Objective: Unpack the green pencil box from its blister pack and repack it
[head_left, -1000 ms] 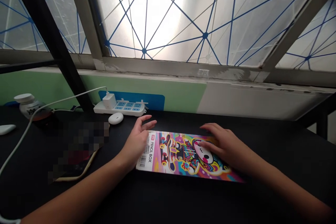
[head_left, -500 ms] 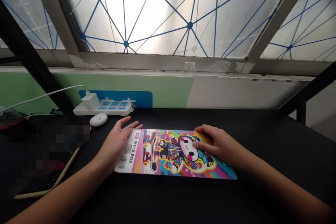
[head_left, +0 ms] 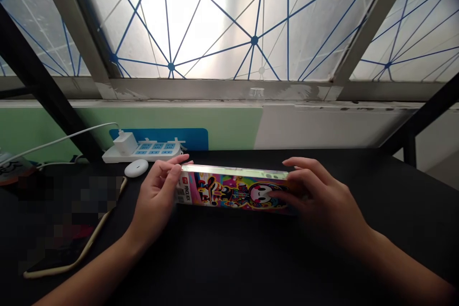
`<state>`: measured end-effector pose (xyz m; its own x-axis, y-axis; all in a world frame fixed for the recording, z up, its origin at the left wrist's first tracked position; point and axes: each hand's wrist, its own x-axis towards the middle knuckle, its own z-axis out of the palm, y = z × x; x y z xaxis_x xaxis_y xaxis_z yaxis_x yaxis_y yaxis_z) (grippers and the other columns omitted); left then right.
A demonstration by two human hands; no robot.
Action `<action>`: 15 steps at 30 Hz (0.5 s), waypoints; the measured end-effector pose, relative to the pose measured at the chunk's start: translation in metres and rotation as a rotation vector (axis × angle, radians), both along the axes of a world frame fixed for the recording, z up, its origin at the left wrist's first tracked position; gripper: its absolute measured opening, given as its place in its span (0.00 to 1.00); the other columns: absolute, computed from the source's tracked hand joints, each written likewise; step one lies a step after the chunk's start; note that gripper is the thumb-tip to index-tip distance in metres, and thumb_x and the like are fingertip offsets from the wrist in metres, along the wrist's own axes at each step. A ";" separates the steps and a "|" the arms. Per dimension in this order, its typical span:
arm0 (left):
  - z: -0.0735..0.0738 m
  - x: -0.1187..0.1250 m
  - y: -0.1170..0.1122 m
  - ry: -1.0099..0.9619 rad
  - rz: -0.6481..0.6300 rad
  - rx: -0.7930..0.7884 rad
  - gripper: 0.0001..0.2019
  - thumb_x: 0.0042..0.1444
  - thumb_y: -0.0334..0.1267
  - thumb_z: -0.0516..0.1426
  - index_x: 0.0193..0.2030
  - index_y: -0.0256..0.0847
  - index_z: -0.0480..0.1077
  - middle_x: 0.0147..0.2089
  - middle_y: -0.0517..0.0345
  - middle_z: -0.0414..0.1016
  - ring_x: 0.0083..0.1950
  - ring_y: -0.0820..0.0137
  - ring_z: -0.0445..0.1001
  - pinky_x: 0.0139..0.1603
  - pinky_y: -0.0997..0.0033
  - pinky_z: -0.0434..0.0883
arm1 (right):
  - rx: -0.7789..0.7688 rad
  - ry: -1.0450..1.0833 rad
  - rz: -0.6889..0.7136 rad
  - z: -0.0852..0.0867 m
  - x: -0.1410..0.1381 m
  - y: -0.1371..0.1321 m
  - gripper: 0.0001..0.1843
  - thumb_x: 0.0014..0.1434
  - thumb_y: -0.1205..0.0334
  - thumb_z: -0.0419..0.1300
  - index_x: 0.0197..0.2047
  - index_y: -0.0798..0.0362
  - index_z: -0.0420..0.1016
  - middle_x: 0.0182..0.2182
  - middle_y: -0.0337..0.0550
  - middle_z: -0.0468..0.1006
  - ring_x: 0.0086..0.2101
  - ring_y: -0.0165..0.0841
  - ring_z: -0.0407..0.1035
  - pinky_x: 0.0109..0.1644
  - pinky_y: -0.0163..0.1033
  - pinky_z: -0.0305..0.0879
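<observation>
A colourful pencil box (head_left: 229, 192) with a cartoon figure on its face is held tilted up over the black table, its pale long side edge turned to the light. The label at its left end reads PENCIL BOX. My left hand (head_left: 159, 186) grips that end, thumb on the near face and fingers behind. At the other end, my right hand (head_left: 319, 191) holds the box with the thumb on its front and the fingers at the upper edge. The back of the box is hidden.
Behind my left hand lie a round white case (head_left: 136, 168) and a white power strip (head_left: 143, 153) with a charger (head_left: 125, 143) plugged in. A pale-edged item (head_left: 89, 244), partly blurred out, lies at the left. Black frame posts (head_left: 412, 124) flank the table below the window.
The pencil box has been tipped from lying nearly flat to standing steeply, showing its side edge. My left thumb has closed onto its label end, and my right fingers have shifted along the upper edge.
</observation>
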<state>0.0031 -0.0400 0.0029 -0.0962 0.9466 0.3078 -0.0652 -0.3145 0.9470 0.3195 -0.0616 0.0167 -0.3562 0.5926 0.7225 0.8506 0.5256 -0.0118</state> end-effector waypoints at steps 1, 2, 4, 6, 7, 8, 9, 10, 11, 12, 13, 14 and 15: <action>0.002 -0.001 -0.001 0.041 0.027 0.043 0.15 0.65 0.48 0.59 0.31 0.42 0.66 0.59 0.55 0.76 0.59 0.58 0.75 0.54 0.60 0.74 | -0.004 -0.016 -0.034 0.001 -0.001 -0.003 0.09 0.65 0.55 0.62 0.37 0.47 0.65 0.52 0.47 0.75 0.34 0.36 0.76 0.35 0.40 0.70; 0.004 -0.001 -0.003 0.095 0.046 0.069 0.17 0.65 0.47 0.59 0.28 0.42 0.64 0.56 0.55 0.78 0.58 0.58 0.75 0.56 0.60 0.73 | -0.016 -0.043 -0.064 0.001 -0.003 -0.007 0.09 0.66 0.56 0.60 0.36 0.47 0.65 0.54 0.48 0.75 0.33 0.36 0.76 0.34 0.40 0.69; 0.006 -0.003 -0.006 0.215 0.044 0.076 0.21 0.66 0.47 0.58 0.23 0.42 0.62 0.50 0.54 0.80 0.54 0.59 0.77 0.56 0.61 0.72 | -0.062 -0.137 -0.090 -0.002 -0.008 -0.012 0.05 0.65 0.61 0.56 0.35 0.48 0.65 0.55 0.50 0.75 0.31 0.38 0.76 0.32 0.42 0.69; 0.005 -0.004 -0.007 0.317 -0.015 0.073 0.21 0.66 0.47 0.56 0.23 0.42 0.64 0.48 0.53 0.80 0.50 0.60 0.78 0.52 0.61 0.74 | -0.114 -0.251 -0.069 -0.007 -0.013 -0.013 0.05 0.60 0.68 0.53 0.37 0.48 0.65 0.54 0.53 0.76 0.29 0.40 0.76 0.31 0.44 0.70; 0.004 -0.005 -0.007 0.367 -0.057 0.090 0.19 0.67 0.46 0.56 0.24 0.42 0.66 0.47 0.52 0.80 0.51 0.59 0.78 0.51 0.61 0.74 | -0.133 -0.298 -0.047 -0.010 -0.016 -0.013 0.08 0.56 0.70 0.52 0.38 0.49 0.65 0.53 0.54 0.77 0.30 0.41 0.76 0.30 0.44 0.70; 0.003 -0.006 -0.006 0.423 -0.094 0.117 0.17 0.66 0.46 0.56 0.27 0.43 0.68 0.48 0.51 0.79 0.52 0.58 0.77 0.52 0.60 0.74 | -0.153 -0.334 -0.024 -0.013 -0.018 -0.012 0.11 0.53 0.72 0.52 0.39 0.49 0.65 0.51 0.56 0.78 0.30 0.42 0.76 0.31 0.45 0.71; 0.001 -0.007 -0.005 0.489 -0.122 0.154 0.13 0.66 0.45 0.57 0.31 0.43 0.70 0.50 0.51 0.78 0.54 0.58 0.76 0.53 0.59 0.74 | -0.176 -0.357 0.001 -0.016 -0.020 -0.011 0.12 0.51 0.72 0.53 0.39 0.50 0.64 0.50 0.57 0.79 0.31 0.43 0.77 0.31 0.46 0.72; 0.000 -0.009 -0.003 0.569 -0.143 0.199 0.09 0.65 0.44 0.58 0.36 0.44 0.72 0.53 0.50 0.77 0.57 0.57 0.75 0.55 0.58 0.73 | -0.204 -0.363 0.024 -0.018 -0.021 -0.009 0.13 0.50 0.72 0.53 0.40 0.50 0.64 0.49 0.57 0.79 0.32 0.44 0.77 0.32 0.46 0.72; -0.001 -0.010 -0.002 0.658 -0.152 0.246 0.07 0.64 0.44 0.59 0.41 0.44 0.73 0.57 0.49 0.75 0.60 0.56 0.72 0.58 0.56 0.71 | -0.243 -0.356 0.042 -0.020 -0.022 -0.008 0.13 0.50 0.71 0.55 0.40 0.50 0.63 0.50 0.58 0.79 0.34 0.45 0.78 0.32 0.46 0.73; -0.003 -0.011 0.000 0.750 -0.147 0.287 0.10 0.62 0.45 0.61 0.47 0.45 0.72 0.61 0.48 0.72 0.64 0.54 0.69 0.61 0.52 0.69 | -0.289 -0.339 0.055 -0.021 -0.022 -0.007 0.15 0.50 0.70 0.56 0.41 0.50 0.63 0.51 0.58 0.78 0.36 0.45 0.78 0.33 0.45 0.73; -0.004 -0.013 0.002 0.839 -0.134 0.315 0.16 0.60 0.46 0.62 0.53 0.45 0.71 0.65 0.46 0.69 0.68 0.52 0.64 0.64 0.48 0.65 | -0.338 -0.319 0.062 -0.022 -0.022 -0.006 0.17 0.49 0.70 0.57 0.43 0.50 0.63 0.53 0.57 0.76 0.37 0.44 0.78 0.33 0.45 0.74; -0.005 -0.014 0.004 0.925 -0.124 0.324 0.23 0.58 0.48 0.63 0.58 0.45 0.68 0.68 0.45 0.65 0.70 0.49 0.60 0.67 0.43 0.61 | -0.387 -0.300 0.066 -0.022 -0.021 -0.005 0.20 0.49 0.70 0.58 0.46 0.50 0.63 0.55 0.55 0.75 0.38 0.44 0.78 0.33 0.44 0.74; -0.007 -0.014 0.005 1.003 -0.124 0.308 0.29 0.57 0.50 0.64 0.63 0.45 0.65 0.70 0.44 0.63 0.72 0.47 0.56 0.69 0.38 0.57 | -0.429 -0.285 0.066 -0.021 -0.020 -0.004 0.23 0.48 0.69 0.58 0.49 0.50 0.63 0.56 0.54 0.73 0.38 0.43 0.78 0.33 0.44 0.75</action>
